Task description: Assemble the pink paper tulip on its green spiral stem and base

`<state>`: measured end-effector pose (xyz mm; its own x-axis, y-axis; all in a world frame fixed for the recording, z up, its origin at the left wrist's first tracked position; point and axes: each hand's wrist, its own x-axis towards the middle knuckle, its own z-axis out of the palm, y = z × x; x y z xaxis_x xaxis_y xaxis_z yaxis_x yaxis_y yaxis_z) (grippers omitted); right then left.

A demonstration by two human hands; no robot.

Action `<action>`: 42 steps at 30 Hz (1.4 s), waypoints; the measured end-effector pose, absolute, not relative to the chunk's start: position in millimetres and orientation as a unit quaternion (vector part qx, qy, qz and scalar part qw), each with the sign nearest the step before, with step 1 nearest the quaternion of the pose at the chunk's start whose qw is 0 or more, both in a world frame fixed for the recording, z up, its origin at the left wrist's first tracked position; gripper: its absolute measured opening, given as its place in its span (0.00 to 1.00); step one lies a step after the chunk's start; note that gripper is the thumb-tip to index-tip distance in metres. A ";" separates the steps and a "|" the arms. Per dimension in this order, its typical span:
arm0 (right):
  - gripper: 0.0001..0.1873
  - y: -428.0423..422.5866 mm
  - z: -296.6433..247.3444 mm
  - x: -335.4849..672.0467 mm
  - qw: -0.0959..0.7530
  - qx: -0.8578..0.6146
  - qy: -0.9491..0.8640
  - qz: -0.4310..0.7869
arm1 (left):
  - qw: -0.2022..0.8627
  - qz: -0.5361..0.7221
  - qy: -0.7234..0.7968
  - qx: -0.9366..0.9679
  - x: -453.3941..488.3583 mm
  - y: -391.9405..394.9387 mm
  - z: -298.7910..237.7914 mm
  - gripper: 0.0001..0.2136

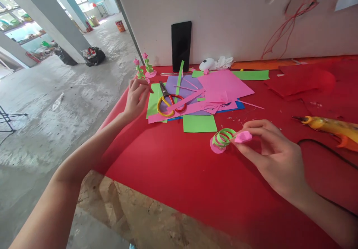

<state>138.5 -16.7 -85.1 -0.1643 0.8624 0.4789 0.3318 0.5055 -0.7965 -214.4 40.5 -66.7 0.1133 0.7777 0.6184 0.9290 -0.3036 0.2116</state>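
In my head view, my right hand [275, 157] is pinching a small paper flower with a curly green stem [226, 138], close to its pink paper bud [244, 136]. It is leaning sideways over the smooth red tabletop [156, 152]; I cannot tell if its round pink foot [217, 150] is touching. My left hand [136, 99] is bending near two standing pink-and-green paper flowers [148, 66] by the left edge; I cannot tell if it is gripping anything. I think I am at the flower-handling step, and the next move is asking for a soft pinch that keeps the curls round. Red space is stretching from the flower toward the front edge. A yellow-orange glue gun [330, 128] and its thin black cord [335, 153] are crowding my right side.
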 end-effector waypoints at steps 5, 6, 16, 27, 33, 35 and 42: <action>0.02 -16.8 -83.2 137.4 0.494 -0.420 -0.710 0.275 | -0.053 -0.366 -0.408 -0.834 -143.2 9.5 -52.6 0.13; 0.02 -16.7 -82.5 137.0 0.496 -0.419 -0.709 0.275 | -0.101 -0.366 -0.378 -0.844 -130.6 6.0 -53.3 0.12; 0.04 -18.1 -75.7 134.9 0.490 -0.422 -0.703 0.296 | -0.445 -0.353 -0.273 -0.777 -67.4 9.2 -64.6 0.19; 0.06 -18.0 -72.8 134.6 0.486 -0.427 -0.699 0.306 | -0.502 -0.375 -0.248 -0.739 -43.4 7.6 -69.6 0.18; 0.04 -17.7 -73.8 134.0 0.501 -0.404 -0.696 0.317 | -0.512 -0.381 -0.250 -0.728 -40.4 5.6 -70.3 0.17; 0.05 -17.6 -74.7 133.9 0.496 -0.412 -0.693 0.322 | -0.508 -0.388 -0.242 -0.730 -39.8 5.4 -70.7 0.17; 0.09 -16.6 -78.3 134.4 0.483 -0.433 -0.684 0.334 | -0.526 -0.381 -0.290 -0.703 -37.2 2.8 -68.3 0.20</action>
